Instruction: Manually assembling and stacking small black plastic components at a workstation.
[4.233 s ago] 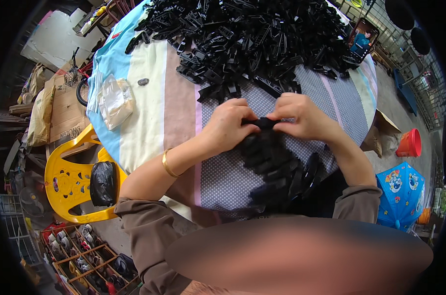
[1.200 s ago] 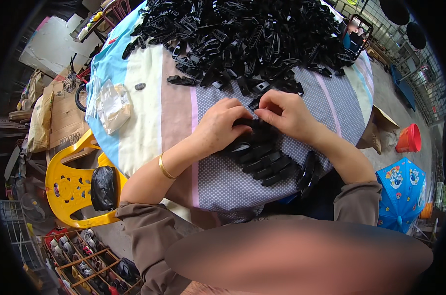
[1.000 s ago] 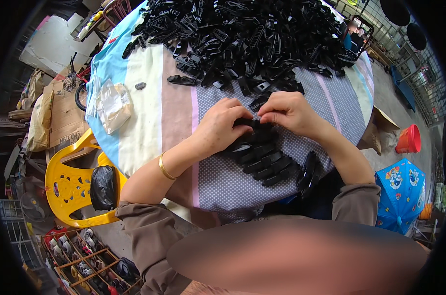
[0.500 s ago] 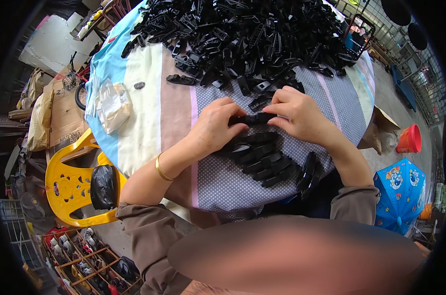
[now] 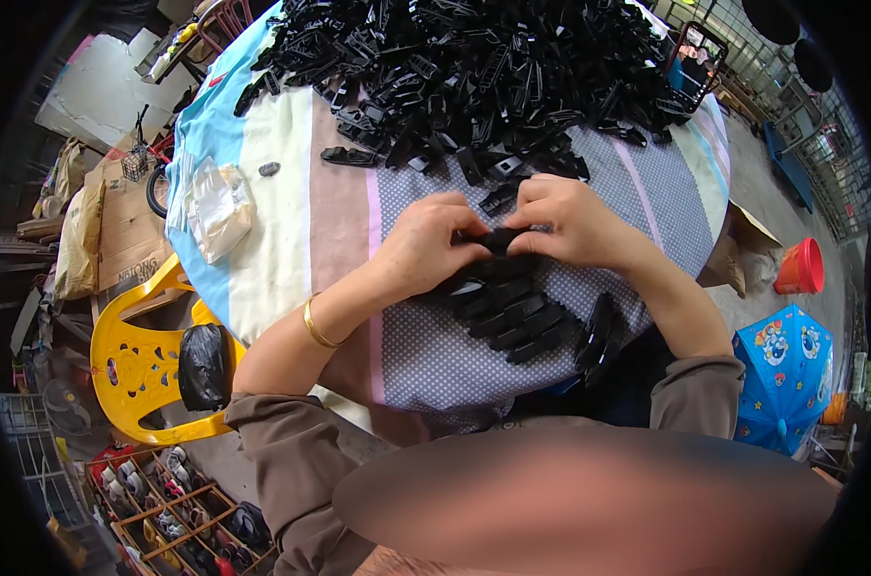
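Seated at a cloth-covered round bench [image 5: 421, 365], you hold a moulded black plastic part [image 5: 497, 240] level between both hands, just above the near edge of a curved row of similar parts [image 5: 517, 319]. Your left hand [image 5: 455, 235] grips one end, its fingers and thumb drawn close together; your right hand [image 5: 524, 228] pinches the other end in the same way, the gap in each no wider than the part itself. Your fingers hide much of the part, and slight blur leaves its joints and details unreadable. Beyond your hands, a lone black part [image 5: 501, 196] lies near your right knuckles, with a great heap of black parts [image 5: 474, 77] spread across the far side and a phone [image 5: 697, 62] propped at its right edge. Several loose parts [image 5: 602, 334] rest to the right of the row, near the bench edge. The step in hand appears to be pressing or fitting this one part by its two ends, though whether it is one moulding or two is unclear. The next move seems to call for an even squeeze from both thumbs, then lowering the part beside the row.
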Available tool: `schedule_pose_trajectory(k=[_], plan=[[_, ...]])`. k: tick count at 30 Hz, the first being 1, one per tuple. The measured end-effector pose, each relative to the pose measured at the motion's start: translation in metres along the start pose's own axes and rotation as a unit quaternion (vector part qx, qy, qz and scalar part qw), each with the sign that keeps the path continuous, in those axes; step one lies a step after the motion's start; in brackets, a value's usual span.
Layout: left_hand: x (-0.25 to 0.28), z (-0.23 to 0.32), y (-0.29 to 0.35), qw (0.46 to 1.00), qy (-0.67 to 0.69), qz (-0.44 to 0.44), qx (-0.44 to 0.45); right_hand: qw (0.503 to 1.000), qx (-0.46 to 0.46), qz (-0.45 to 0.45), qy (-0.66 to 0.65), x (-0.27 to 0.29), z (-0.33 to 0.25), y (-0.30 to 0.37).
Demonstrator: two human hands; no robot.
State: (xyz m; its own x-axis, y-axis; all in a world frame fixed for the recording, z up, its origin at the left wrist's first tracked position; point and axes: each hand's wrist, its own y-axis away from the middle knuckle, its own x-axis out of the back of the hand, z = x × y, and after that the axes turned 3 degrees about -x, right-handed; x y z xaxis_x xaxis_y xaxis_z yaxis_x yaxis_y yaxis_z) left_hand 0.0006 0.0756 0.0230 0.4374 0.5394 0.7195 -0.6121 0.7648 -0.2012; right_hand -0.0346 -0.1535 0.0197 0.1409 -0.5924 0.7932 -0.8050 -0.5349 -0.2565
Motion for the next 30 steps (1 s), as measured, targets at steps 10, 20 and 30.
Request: schedule_pose_trajectory(k=[10, 20, 30], plan=[[0.068, -0.074, 0.006, 0.887, -0.392, 0.241, 0.034, 0.978, 0.039, 0.113, 0.171, -0.012, -0.001, -0.010], [0.065, -0.010, 0.017, 0.942, -0.290, -0.095, 0.140, 0.988, 0.067, 0.101, 0.098, -0.013, -0.004, -0.002], [0.006, -0.004, 0.001, 0.995, -0.092, 0.034, 0.011, 0.992, 0.002, 0.115, -0.055, -0.016, -0.003, -0.002]])
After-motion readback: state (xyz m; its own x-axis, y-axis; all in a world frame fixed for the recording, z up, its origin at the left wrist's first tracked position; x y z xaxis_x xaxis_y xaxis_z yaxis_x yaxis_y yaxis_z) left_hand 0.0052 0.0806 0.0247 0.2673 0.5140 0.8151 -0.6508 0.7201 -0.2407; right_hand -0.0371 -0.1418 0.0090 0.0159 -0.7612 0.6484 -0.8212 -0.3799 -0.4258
